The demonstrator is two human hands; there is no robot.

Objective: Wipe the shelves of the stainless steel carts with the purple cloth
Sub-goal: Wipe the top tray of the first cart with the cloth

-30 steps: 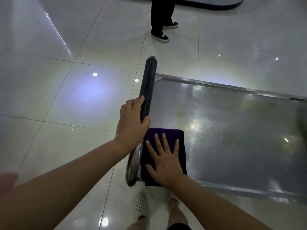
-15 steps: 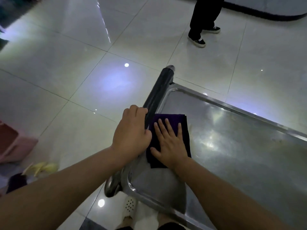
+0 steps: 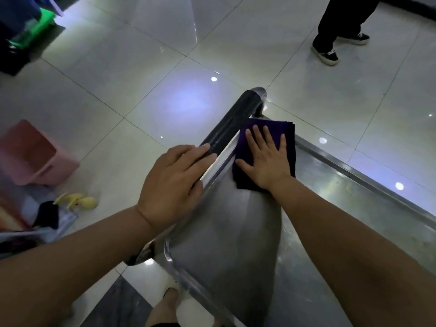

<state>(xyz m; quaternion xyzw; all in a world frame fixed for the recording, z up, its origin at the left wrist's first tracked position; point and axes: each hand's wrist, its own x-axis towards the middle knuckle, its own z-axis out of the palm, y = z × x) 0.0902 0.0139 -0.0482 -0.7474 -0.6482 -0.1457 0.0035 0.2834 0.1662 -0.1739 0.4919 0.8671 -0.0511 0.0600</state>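
Our right hand [image 3: 266, 161] lies flat, fingers spread, pressing the folded purple cloth [image 3: 264, 149] onto the cart's top shelf [image 3: 236, 232], in the far corner just beside the handle [image 3: 231, 123]. Our left hand [image 3: 174, 182] rests on the black handle, its grip loose, fingers mostly straight.

A large commercial or institutional hall is suggested by the glossy tiled floor [image 3: 236, 38], a steel cart [image 3: 236, 244] with a padded handle [image 3: 226, 131], plastic bins [image 3: 35, 152] set at the left, and a bystander's shoes [image 3: 325, 54].
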